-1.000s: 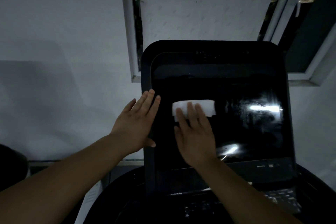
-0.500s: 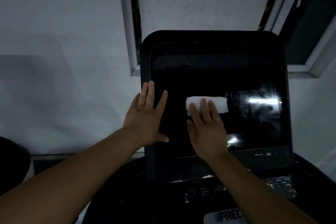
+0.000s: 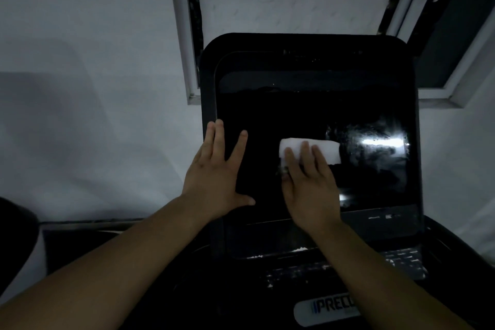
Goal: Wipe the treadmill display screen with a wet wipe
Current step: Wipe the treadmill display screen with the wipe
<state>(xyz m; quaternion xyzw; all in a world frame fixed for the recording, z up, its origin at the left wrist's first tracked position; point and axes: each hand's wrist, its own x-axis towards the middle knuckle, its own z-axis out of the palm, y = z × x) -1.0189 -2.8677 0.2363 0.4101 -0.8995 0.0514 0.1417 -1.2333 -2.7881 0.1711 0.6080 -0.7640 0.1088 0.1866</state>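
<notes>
The black treadmill display screen fills the middle of the head view, tilted up toward me, with light glare on its right part. A folded white wet wipe lies flat on the screen's centre. My right hand presses it down with straight fingers on its lower edge. My left hand rests flat, fingers spread, on the screen's left border.
Below the screen sits the dark console with a keypad and a grey logo plate. A white wall stands behind, with a window frame at upper left and another window at upper right.
My right hand has slid the wipe to the right across the screen. My left hand has shifted slightly right onto the screen's left border, and the camera view has tilted a little downward.
</notes>
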